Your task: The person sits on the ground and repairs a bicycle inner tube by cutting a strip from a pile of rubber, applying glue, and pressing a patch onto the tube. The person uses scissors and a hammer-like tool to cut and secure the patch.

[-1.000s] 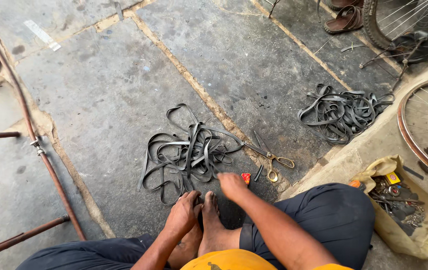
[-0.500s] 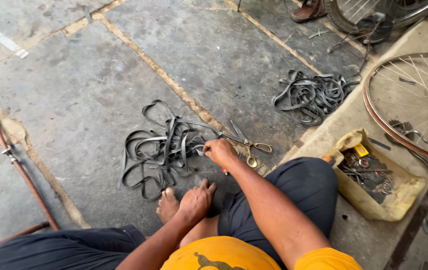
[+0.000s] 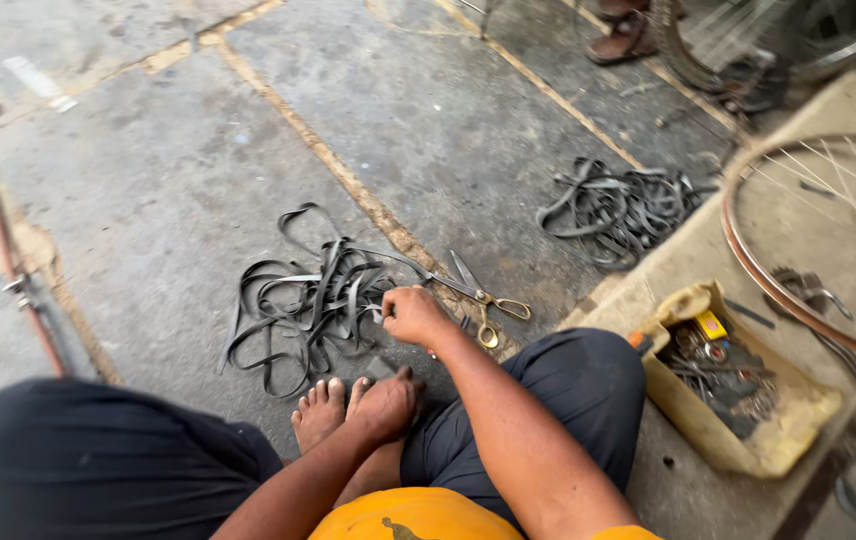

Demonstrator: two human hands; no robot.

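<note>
Far left edge of the stone slab floor (image 3: 148,170): rusty red metal bar (image 3: 8,260), running along the slab joint. Left of centre: tangled pile of black rubber strips (image 3: 298,300) on the slab, just in front of the person's bare feet (image 3: 323,410). Left hand (image 3: 388,405) rests on the foot, fingers curled loosely, clamped on nothing. Right hand (image 3: 413,315) at the pile's right edge, fingers closed together on a black strip end. Brass-handled metal scissors (image 3: 478,295) lie just right of that hand, on the slab seam. Further right: second heap of black rubber strips (image 3: 613,205) near the raised concrete ledge (image 3: 688,260). On the ledge: yellow open box of metal parts (image 3: 738,385), rusty spoked bicycle rim (image 3: 818,230).
</note>
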